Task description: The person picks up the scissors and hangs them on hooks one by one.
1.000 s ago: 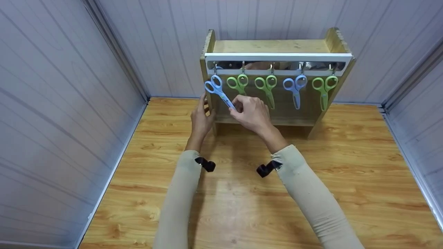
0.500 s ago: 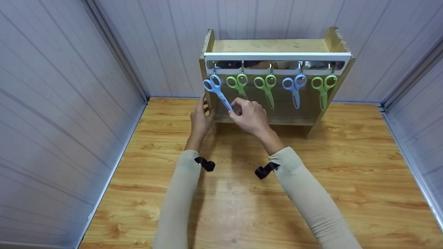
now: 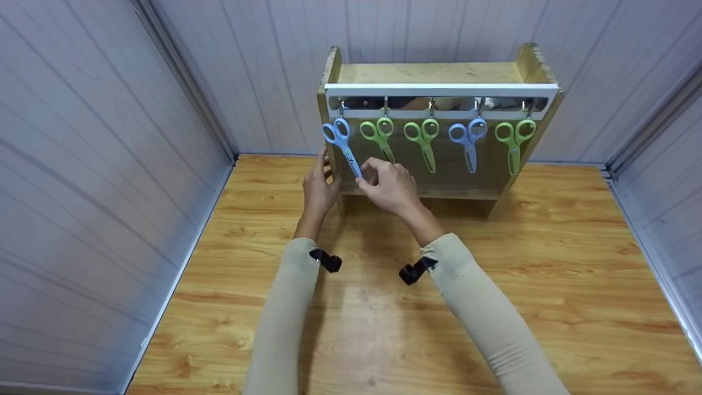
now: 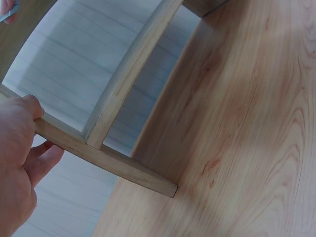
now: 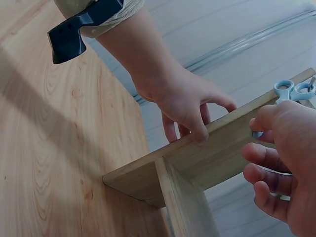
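Note:
In the head view, blue scissors (image 3: pixel 343 144) hang by one handle loop from the leftmost hook, tilted, blades down to the right. My right hand (image 3: pixel 390 184) pinches them near the blade tip between thumb and index finger. In the right wrist view, the other fingers of that right hand (image 5: pixel 291 168) are loosely bent, with the scissors' loops (image 5: pixel 294 90) beyond. My left hand (image 3: pixel 320 189) grips the left side panel of a wooden shelf (image 3: pixel 430 71). The left wrist view shows the left hand's (image 4: pixel 19 153) thumb and fingers on opposite faces of that panel (image 4: pixel 106 160).
Right of the held pair hang green scissors (image 3: pixel 379 134), another green pair (image 3: pixel 423 140), a second blue pair (image 3: pixel 469 140) and a last green pair (image 3: pixel 514 142). A white hook rail (image 3: pixel 441 88) fronts the shelf. Panelled walls (image 3: pixel 98 137) surround the wood-grain floor (image 3: pixel 367 307).
My right hand has moved a little left and down, still pinching the blue scissors, which now hang steeper. The left hand stays on the side panel.

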Action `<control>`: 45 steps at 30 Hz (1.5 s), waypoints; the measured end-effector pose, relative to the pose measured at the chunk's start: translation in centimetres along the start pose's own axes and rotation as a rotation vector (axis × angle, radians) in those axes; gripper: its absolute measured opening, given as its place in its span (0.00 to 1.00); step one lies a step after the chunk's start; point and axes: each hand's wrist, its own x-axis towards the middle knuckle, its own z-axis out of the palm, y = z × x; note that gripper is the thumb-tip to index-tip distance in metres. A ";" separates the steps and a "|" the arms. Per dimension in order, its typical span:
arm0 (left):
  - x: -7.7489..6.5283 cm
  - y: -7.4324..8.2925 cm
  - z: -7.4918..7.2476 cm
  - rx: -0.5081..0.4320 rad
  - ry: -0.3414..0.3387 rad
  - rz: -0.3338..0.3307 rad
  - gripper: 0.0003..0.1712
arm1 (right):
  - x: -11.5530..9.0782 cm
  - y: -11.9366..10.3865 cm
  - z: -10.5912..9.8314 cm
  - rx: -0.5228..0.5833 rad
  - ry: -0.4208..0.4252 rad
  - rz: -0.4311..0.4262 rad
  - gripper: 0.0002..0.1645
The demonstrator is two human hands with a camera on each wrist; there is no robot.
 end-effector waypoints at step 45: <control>-0.2 0.5 0.0 -0.017 -0.014 -0.017 0.40 | -1.3 2.4 -0.7 0.010 -0.071 -0.118 0.21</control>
